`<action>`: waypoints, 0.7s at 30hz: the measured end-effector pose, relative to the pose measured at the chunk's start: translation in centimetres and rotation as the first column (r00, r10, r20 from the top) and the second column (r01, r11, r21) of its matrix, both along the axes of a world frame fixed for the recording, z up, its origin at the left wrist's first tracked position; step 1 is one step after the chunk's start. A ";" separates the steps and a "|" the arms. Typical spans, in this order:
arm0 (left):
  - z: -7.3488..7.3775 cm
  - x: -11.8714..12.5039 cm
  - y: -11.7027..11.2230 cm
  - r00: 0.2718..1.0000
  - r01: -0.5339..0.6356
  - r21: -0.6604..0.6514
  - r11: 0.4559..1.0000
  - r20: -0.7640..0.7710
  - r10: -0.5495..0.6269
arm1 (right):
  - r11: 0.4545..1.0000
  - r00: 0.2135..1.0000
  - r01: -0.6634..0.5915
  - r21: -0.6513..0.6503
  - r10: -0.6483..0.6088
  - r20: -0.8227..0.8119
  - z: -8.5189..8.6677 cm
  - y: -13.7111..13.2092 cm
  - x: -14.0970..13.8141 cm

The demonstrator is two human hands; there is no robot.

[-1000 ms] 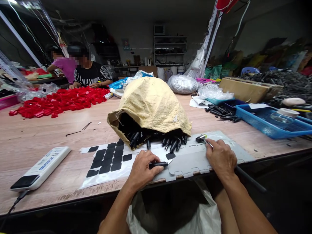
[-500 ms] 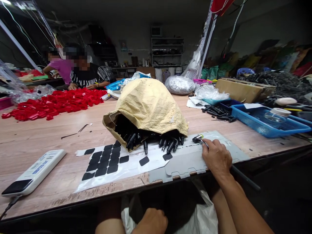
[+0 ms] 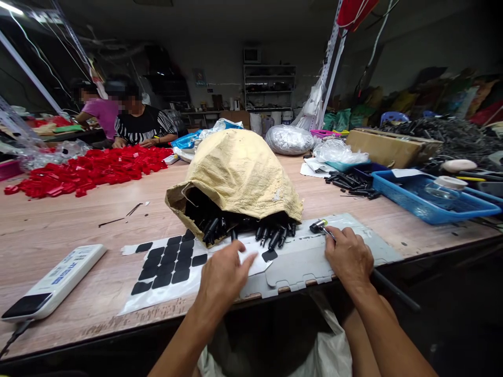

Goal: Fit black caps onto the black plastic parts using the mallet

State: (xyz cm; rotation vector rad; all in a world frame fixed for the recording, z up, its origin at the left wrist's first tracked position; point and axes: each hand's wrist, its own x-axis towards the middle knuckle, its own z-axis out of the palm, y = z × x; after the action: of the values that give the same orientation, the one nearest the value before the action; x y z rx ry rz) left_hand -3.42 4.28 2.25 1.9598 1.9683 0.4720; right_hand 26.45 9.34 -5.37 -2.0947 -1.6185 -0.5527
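My right hand (image 3: 349, 256) is closed around the metal shaft of a small two-faced mallet (image 3: 317, 225), with one black face and one yellowish. Its head lies on a grey board (image 3: 302, 267), and its dark handle sticks out behind my hand past the table edge. My left hand (image 3: 226, 269), thumb and index finger apart, reaches over a white sheet of black rounded-square stickers (image 3: 168, 262). Its fingertips are near a black tubular part (image 3: 234, 234); whether they touch cannot be told. More black parts (image 3: 275, 238) spill from a yellow woven sack (image 3: 243, 173).
A white device with a cable (image 3: 55, 283) lies at left. Red pieces (image 3: 90, 167) are heaped at the far left, near two co-workers (image 3: 143, 125). On the right are a blue tray (image 3: 436, 204), black parts (image 3: 349, 183) and a cardboard box (image 3: 393, 149).
My left hand has risen from my lap to the front of the sack, over the sticker sheet, and covers the loose sticker there. My right hand and the mallet are nearly unmoved.
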 end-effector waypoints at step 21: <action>-3.3 -1.5 1.7 0.932 0.277 0.159 0.948 0.197 -0.305 | 1.000 1.000 0.022 0.005 -0.022 -0.002 0.0 0.0 -0.1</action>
State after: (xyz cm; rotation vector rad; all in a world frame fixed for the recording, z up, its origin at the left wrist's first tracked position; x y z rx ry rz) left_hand -4.87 5.95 -1.03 2.1295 1.5144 0.7154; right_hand 26.37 9.35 -5.42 -2.1110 -1.5928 -0.5610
